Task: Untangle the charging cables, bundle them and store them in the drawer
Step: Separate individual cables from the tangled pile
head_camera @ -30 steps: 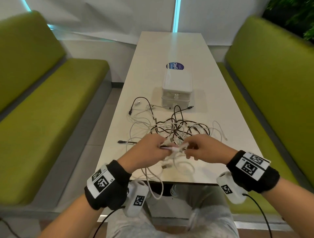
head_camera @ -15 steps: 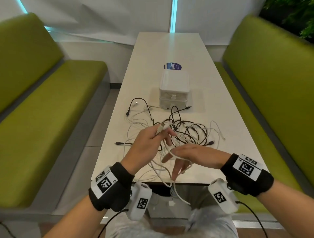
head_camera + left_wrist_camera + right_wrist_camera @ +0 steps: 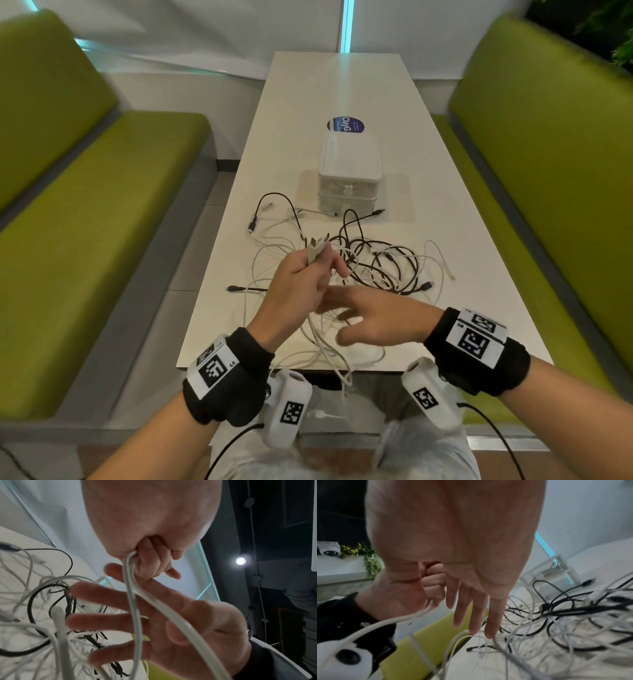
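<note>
Above the bench (image 3: 219, 301) the left hand (image 3: 294, 287) grips a white cable (image 3: 135, 615), the right hand (image 3: 373, 322) spread empty beside it, while the tangle of cables (image 3: 373, 263) and shut drawer box (image 3: 347, 178) await: barely begun.

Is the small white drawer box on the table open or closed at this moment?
Closed. The drawer box shows flush fronts with nothing pulled out, and the cables lie tangled on the table before it.

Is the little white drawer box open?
No, the white drawer box sits shut on the table, both its drawers pushed in behind the cable tangle.
</note>
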Available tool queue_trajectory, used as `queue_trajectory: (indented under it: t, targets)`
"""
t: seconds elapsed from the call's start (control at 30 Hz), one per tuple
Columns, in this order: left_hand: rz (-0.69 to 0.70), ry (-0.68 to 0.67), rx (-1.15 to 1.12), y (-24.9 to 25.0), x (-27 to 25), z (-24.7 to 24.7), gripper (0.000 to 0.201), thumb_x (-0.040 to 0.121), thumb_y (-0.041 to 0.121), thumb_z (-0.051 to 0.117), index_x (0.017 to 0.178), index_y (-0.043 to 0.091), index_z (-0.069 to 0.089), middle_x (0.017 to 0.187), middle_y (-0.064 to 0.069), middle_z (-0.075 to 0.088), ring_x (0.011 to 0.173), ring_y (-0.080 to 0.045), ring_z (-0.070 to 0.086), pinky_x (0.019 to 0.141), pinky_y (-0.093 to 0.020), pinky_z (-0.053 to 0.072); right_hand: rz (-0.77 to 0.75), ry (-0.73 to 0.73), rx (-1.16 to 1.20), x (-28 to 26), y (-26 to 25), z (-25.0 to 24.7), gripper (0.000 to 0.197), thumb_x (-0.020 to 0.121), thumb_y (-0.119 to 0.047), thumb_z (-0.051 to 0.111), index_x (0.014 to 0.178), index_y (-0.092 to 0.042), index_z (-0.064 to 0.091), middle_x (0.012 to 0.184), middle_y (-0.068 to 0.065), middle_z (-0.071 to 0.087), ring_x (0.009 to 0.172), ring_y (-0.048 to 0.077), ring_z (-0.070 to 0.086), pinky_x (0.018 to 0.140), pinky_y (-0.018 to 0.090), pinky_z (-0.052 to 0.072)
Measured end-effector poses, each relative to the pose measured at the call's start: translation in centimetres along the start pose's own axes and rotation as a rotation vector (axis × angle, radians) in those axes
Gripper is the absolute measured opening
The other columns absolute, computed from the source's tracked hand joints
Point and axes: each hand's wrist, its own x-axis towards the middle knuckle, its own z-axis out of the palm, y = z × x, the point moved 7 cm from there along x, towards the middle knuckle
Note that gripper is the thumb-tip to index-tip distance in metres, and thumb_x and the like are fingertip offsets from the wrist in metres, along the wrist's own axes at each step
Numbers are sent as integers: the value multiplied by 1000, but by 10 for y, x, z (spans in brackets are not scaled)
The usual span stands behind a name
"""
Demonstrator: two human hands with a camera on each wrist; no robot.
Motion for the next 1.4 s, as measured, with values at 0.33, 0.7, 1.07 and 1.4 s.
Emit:
queue_trajectory:
  t: [0.33,0.7,1.07,1.4]
  targets:
    - [9,50,-201,-1,14,-14,47,91,49,36,72,11,58,51,7,23,44,-8,16,40,-21,13,106,-277,178,15,16,40,38,87,-2,57,124,-12,59,103,-11,68,97,18,67,86,36,56]
    - [-23,49,-264,-15,18,-35,43,97,37,37,71,8,55,54,0,19,43,-9,14,40,-20,14,213,36,114,42,38,7,33,80,-4,56,100,-24,73,95,-16,71,96,23,68,87,41,57]
    - [-71,185,-325,-26,7,-77,43,100,36,38,68,12,55,52,5,22,41,-9,14,40,-20,13,157,462,-245,63,11,-46,20,92,-19,46,100,-23,64,89,-8,67,59,19,67,45,21,36]
    - [-150,121,-444,-11,-7,-63,45,100,39,37,68,13,54,52,5,20,42,-8,12,40,-18,11,237,417,-687,85,28,-25,32,88,-26,61,118,-20,52,117,5,58,105,28,58,85,39,49]
